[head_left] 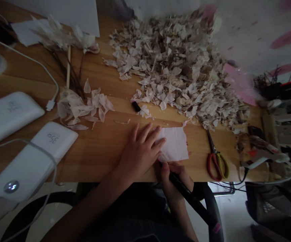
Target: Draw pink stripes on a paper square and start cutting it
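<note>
My left hand (140, 149) lies flat with its fingers stretched out, pressing down on a small white sheet of paper (177, 144) near the table's front edge. My right hand (175, 176) is closed round a black pen-like tool (188, 196), whose tip meets the sheet's lower left corner. A small black cap (136, 106) lies on the wood just beyond my left hand.
A big heap of pale dried petals (180, 67) fills the back of the wooden table (105, 141). Red-and-yellow scissors (215, 158) and a glue gun (261, 158) lie to the right. Two white power banks (34, 158) with cables and a smaller petal cluster (82, 107) sit left.
</note>
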A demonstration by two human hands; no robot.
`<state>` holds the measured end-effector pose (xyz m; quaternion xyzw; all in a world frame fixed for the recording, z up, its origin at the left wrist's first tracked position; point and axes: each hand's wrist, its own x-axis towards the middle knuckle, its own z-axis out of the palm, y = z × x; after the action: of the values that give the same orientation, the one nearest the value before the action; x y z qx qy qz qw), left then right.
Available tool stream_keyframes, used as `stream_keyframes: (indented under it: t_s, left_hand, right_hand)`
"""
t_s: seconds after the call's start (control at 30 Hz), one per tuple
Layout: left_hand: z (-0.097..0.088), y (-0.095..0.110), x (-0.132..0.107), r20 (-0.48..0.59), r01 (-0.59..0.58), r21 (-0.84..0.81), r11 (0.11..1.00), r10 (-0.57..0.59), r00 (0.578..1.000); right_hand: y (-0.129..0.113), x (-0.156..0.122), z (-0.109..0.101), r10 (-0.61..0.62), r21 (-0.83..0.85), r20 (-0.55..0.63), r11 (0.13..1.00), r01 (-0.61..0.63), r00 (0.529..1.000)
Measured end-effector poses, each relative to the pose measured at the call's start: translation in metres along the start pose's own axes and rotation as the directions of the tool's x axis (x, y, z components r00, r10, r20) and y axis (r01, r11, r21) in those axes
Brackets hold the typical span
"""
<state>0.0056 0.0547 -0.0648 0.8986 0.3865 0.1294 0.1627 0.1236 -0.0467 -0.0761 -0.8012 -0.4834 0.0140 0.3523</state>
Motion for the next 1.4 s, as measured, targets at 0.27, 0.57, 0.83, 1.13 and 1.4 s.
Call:
stream_keyframes:
  t_s: [0.27, 0.57, 0.83, 1.13, 1.4]
  left_hand:
    - [0.000, 0.000, 0.001, 0.015, 0.013, -0.015, 1.000, -0.012, 1.000]
    - [0.001, 0.000, 0.000, 0.007, 0.009, -0.007, 1.000, -0.009, 1.000]
    - [-0.001, 0.000, 0.001, 0.009, 0.006, 0.043, 0.999, -0.006, 1.000]
    - [-0.001, 0.000, 0.001, 0.009, 0.008, 0.051, 0.999, -0.008, 1.000]
    - [0.000, 0.000, 0.001, 0.012, 0.007, 0.049, 0.999, -0.008, 1.000]
  right_hand:
    - [0.000, -0.001, -0.003, -0.018, -0.092, 0.037, 0.996, 0.022, 0.999]
    - [0.001, 0.002, -0.004, -0.144, -0.126, 0.047, 0.981, 0.149, 0.988]
    - [0.000, 0.012, -0.001, -0.315, -0.125, -0.037, 0.943, 0.308, 0.949]
    - [-0.005, 0.013, -0.002, -0.327, -0.105, -0.034, 0.941, 0.322, 0.944]
    - [0.000, 0.010, -0.004, -0.319, -0.061, -0.041, 0.947, 0.317, 0.947]
